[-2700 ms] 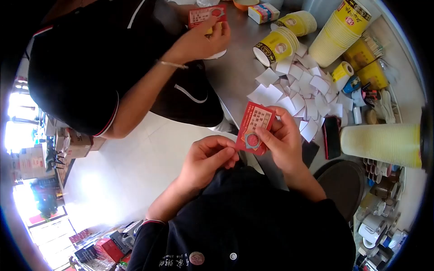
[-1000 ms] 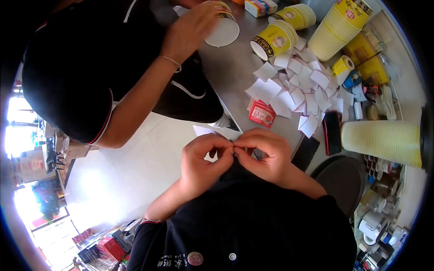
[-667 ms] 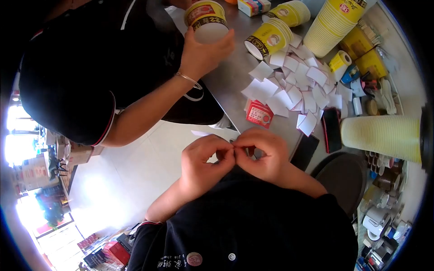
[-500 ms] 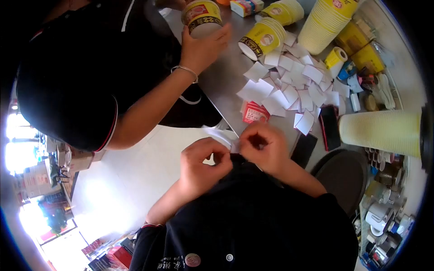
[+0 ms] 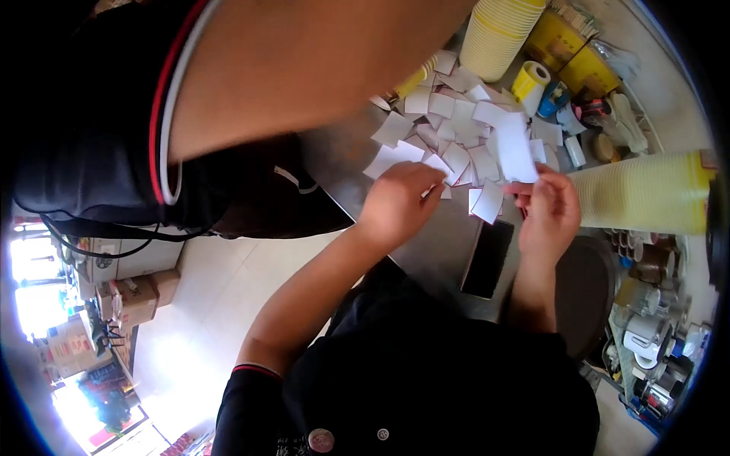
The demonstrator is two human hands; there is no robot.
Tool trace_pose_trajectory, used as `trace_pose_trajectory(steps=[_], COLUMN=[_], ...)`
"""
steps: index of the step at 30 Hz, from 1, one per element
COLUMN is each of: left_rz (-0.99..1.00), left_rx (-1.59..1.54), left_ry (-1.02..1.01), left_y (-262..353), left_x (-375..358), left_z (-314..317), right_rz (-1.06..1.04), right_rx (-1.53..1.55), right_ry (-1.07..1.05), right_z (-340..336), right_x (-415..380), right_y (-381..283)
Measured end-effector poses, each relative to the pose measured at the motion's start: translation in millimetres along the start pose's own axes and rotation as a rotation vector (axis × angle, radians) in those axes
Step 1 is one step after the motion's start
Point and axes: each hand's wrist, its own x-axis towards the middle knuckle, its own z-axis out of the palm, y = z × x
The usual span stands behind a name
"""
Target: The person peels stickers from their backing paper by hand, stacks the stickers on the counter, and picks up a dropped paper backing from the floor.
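Note:
A heap of white paper cards is spread over the metal table. My right hand pinches a curved white paper strip that stands up over the heap's right side. At the heap's near left edge is my left hand, its fingers pinched together by a white card; whether it grips that card I cannot tell. A dark phone lies between my hands, nearer to me.
A co-worker's bare arm reaches across the upper left. Stacked yellow cups stand behind the cards, and another cup stack lies at right. A round dark stool is beside my right forearm. A paper roll stands behind.
Both hands have moved forward from near my body and apart, over the table. The strip is now raised in my right hand. The co-worker's arm has come closer, covering the cups at the top.

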Motion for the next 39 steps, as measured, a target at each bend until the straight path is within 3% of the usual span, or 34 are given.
trace_pose_trajectory(steps=[4, 6, 7, 10, 14, 19, 21, 24, 28, 29, 32, 34, 37, 39], left_rz=[-0.176, -0.113, -0.195, -0.049, 0.051, 0.106, -0.016, -0.194, -0.162, -0.375, -0.475, -0.515, -0.359, -0.353], left_rx=[0.024, 0.273, 0.377, 0.663, 0.667, 0.532, 0.44, 0.547, 0.515, 0.123, -0.837, -0.858, -0.663, -0.879], left_ry=[-0.112, -0.136, -0.239, -0.357, -0.462, -0.272, -0.084, 0.024, 0.137, 0.266, 0.392, 0.297, 0.154, 0.224], left_y=[-37, -54, -53, -63, -59, -51, -47, -53, -37, -39, -8, -9, 1, 24], left_x=[-23, -50, -58, -88, -102, -106, -107, -115, -103, -100, -105, -115, -115, -108], left_z=[31, 33, 32, 38, 32, 27, 25, 27, 4, 5, -13, -33, -52, -59], right_rz=[-0.054, -0.134, -0.083, -0.093, -0.176, -0.269, -0.327, -0.457, -0.546, -0.547, -0.601, -0.639, -0.266, -0.152], right_rx=[0.002, 0.038, 0.069, 0.081, 0.116, -0.073, -0.122, -0.186, -0.257, -0.246, -0.255, -0.217, -0.307, -0.388], right_ry=[-0.156, -0.287, -0.313, -0.334, -0.337, -0.325, -0.364, -0.388, -0.466, -0.482, -0.539, -0.556, -0.516, -0.54], right_z=[19, 24, 26, 40, 64, 88, 94, 106, 116, 118, 119, 120, 106, 102], right_x=[-7, -4, -4, 0, 3, 1, 1, -1, -8, -11, -15, -18, -34, -47], right_y=[-5, -3, -1, 3, 4, -5, -5, -8, -24, -24, -23, -19, -20, -10])
